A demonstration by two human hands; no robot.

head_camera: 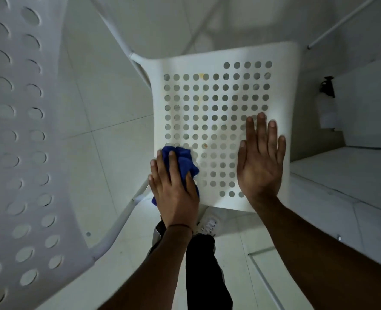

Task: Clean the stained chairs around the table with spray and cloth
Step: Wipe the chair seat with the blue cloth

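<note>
Forearms fill the bottom of my head view, both reaching onto the chair seat [207, 61]. My left hand [174, 193] lies with fingers nearly straight, pressing the cloth [184, 159] onto the seat's near left corner. My right hand [260, 166] is spread flat, palm down, by the seat's right edge and holding nothing.

One cloth: blue and bunched. Its long axis runs along the seat's left edge, one end poking out past my fingertips and the other showing beside my palm. The seat is white plastic pierced with rows of round holes, its longer side running away from me. I can make out a yellowish stain near the far edge and a small orange spot just beyond the cloth.

I count two chairs; the second chair [22, 99], also white and perforated, looms along the left. One spray bottle [327, 108] with a black trigger stands apart, right of the seat. A white shoe [207, 224] shows under the near edge.
</note>
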